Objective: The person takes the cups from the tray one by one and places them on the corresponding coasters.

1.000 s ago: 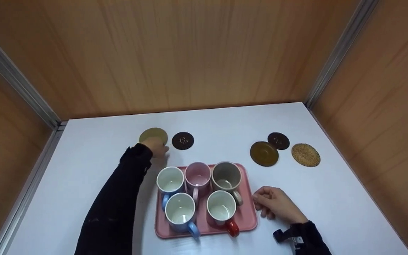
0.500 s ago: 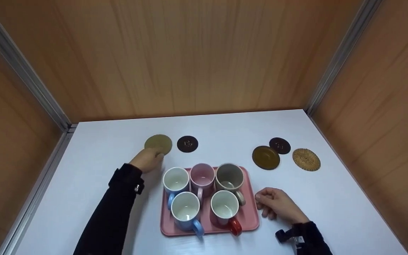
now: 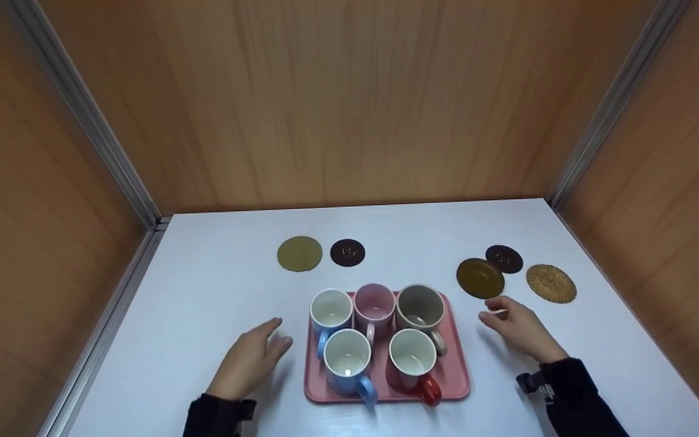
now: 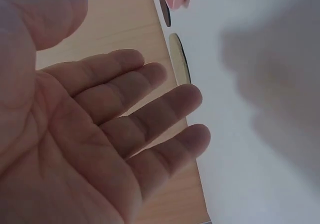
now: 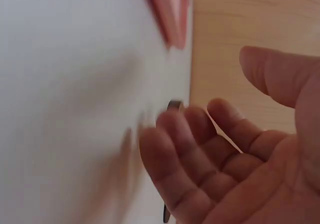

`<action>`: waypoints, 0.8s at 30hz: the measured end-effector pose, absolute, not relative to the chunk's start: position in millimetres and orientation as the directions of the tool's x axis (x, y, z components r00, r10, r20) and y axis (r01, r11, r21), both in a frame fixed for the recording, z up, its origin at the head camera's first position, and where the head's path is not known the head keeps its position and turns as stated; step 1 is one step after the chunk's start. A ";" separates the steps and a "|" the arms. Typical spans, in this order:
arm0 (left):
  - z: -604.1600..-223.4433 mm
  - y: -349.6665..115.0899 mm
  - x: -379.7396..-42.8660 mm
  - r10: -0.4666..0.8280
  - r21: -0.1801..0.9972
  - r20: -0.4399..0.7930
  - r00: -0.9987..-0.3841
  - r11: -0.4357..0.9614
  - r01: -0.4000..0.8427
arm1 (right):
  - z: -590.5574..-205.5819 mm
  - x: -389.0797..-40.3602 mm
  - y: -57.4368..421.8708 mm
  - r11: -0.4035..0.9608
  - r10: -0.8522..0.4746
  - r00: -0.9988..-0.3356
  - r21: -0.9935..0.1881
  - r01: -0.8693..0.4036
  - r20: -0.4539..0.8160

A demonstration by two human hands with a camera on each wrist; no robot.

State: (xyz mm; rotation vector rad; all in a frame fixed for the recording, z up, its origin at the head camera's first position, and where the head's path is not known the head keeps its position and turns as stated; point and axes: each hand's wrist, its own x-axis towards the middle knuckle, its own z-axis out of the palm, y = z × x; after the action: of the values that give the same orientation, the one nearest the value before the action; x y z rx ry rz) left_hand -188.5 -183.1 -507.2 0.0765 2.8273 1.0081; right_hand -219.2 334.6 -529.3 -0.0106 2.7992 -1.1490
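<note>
My left hand is left of the pink tray, fingers extended and holding nothing; the left wrist view shows its bare palm. On the tray stand two light-blue mugs, one in front of the other, a pink mug, a grey-beige mug and a white mug with a red handle. My right hand hovers over the table right of the tray, fingers relaxed with nothing in them. Its fingertips are near the brown round coaster.
A yellow-green coaster and a dark brown one lie at the back left. Another dark coaster lies against the brown one, with a woven coaster farther right. Wooden panels enclose the white table behind and at the sides.
My left hand has drawn back from the yellow-green coaster to the tray's left side. My right hand has lifted away from the tray's right edge, toward the brown coaster. The head view has shifted.
</note>
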 end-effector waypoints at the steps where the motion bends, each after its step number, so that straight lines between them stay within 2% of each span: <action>1: -509.6 -179.0 -183.8 0.084 0.631 -0.120 -0.989 0.775 -0.011 | -528.8 -222.8 338.1 0.759 -0.044 -0.995 -0.651 0.027 -0.093; 4: -517.3 -167.5 -175.0 0.069 0.617 -0.112 -0.991 0.787 -0.015 | -528.8 -233.1 345.7 0.849 -0.044 -0.996 -0.528 0.006 -0.082; 8: -529.4 -159.2 -169.3 0.091 0.580 -0.029 -0.995 0.812 0.058 | -531.6 -242.4 349.5 0.905 -0.040 -0.995 -0.426 0.003 -0.092; 12: -537.2 -156.8 -166.3 0.107 0.547 0.025 -0.994 0.830 0.103 | -533.9 -246.1 351.6 0.924 -0.050 -0.994 -0.383 -0.010 -0.093; 16: -539.6 -158.4 -165.0 0.119 0.547 0.022 -0.993 0.829 0.112 | -534.2 -247.8 351.8 0.933 -0.076 -0.994 -0.358 -0.043 -0.078; 24: -543.5 -162.8 -167.1 0.159 0.552 -0.016 -0.987 0.824 0.124 | -542.1 -249.8 345.1 0.957 -0.133 -0.989 -0.252 -0.145 0.064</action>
State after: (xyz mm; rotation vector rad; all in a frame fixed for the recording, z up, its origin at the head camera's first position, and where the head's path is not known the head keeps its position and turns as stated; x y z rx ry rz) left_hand -167.1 -162.8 -543.5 0.2287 2.9416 0.8841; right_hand -249.8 345.1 -542.1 -0.2243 3.1531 -0.4116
